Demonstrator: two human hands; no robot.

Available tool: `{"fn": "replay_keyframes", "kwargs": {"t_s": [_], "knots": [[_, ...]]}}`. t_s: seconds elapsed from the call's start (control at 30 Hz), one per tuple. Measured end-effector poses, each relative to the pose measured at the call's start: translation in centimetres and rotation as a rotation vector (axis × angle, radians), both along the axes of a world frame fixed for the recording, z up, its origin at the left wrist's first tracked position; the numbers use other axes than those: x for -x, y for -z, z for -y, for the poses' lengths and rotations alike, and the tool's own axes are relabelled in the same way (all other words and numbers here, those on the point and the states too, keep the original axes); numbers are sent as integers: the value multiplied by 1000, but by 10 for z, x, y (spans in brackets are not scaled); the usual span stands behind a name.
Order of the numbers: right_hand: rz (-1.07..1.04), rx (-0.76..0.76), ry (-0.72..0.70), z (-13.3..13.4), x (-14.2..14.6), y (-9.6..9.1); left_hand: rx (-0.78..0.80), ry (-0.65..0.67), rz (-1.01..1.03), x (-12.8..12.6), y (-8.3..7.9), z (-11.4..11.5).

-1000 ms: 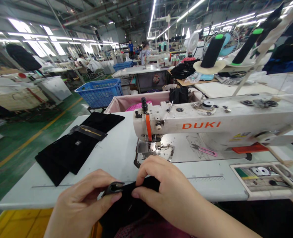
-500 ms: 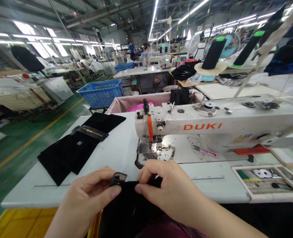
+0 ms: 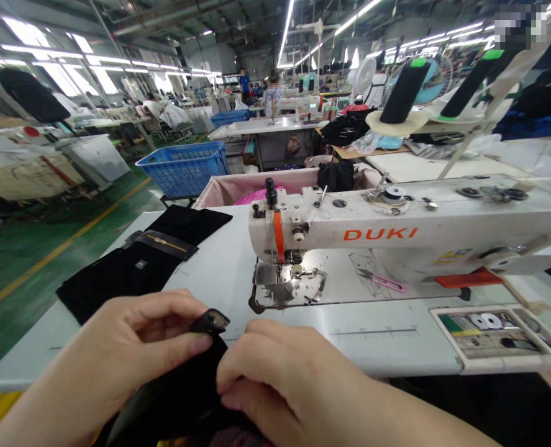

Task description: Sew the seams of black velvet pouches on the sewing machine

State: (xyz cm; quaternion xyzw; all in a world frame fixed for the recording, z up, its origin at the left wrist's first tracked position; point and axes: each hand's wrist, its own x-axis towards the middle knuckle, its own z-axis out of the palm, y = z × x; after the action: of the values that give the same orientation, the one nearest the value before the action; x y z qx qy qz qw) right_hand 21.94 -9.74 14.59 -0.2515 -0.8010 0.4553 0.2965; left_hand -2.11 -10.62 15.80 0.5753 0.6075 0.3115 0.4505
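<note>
Between thumb and fingers, my left hand (image 3: 145, 341) pinches a piece of black fabric (image 3: 177, 385) near its upper edge. A dark folded loop (image 3: 211, 321) of smooth material sticks up from that grip, its end facing right. My right hand (image 3: 284, 372) is closed on the same fabric just to the right and lower, knuckles up; its fingertips are partly hidden. Both hands are in front of the needle area of a white sewing machine (image 3: 382, 233). To the left, black fabric pieces (image 3: 117, 279) with a gold zipper (image 3: 168, 241) lie on the white table (image 3: 214, 248).
Pink-handled thread snips (image 3: 387, 284) lie on the machine bed. An inset tray (image 3: 461, 360) with bobbins is at the right. Behind stand a pink fabric-lined bin (image 3: 214, 189), a blue basket (image 3: 184, 164) and black thread cones (image 3: 403, 93). People work farther back.
Both hands have shifted left and the right hand has moved lower, with the black fabric now slanting down between them. The view has turned slightly; the table pieces stay put.
</note>
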Motion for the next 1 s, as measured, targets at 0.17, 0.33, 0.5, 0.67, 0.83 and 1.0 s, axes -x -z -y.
{"fn": "replay_keyframes", "kwargs": {"t_s": [0.17, 0.33, 0.5, 0.67, 0.83, 1.0], "knots": [[-29, -34, -25, -3, -1, 41, 112, 197, -86, -4, 14, -40], [78, -313, -3, -24, -2, 106, 200, 179, 106, -7, 62, -79], [99, -639, 79, -39, -7, 125, 297, 205, 166, 1, 78, -93], [128, -808, 119, -40, -11, 119, 247, 212, 97, 0, 77, -91], [134, -940, 164, -49, -5, 122, 73, 177, -100, -5, 91, -101], [428, -844, 95, -78, 11, 137, -189, 110, -409, -20, 126, -147]]}}
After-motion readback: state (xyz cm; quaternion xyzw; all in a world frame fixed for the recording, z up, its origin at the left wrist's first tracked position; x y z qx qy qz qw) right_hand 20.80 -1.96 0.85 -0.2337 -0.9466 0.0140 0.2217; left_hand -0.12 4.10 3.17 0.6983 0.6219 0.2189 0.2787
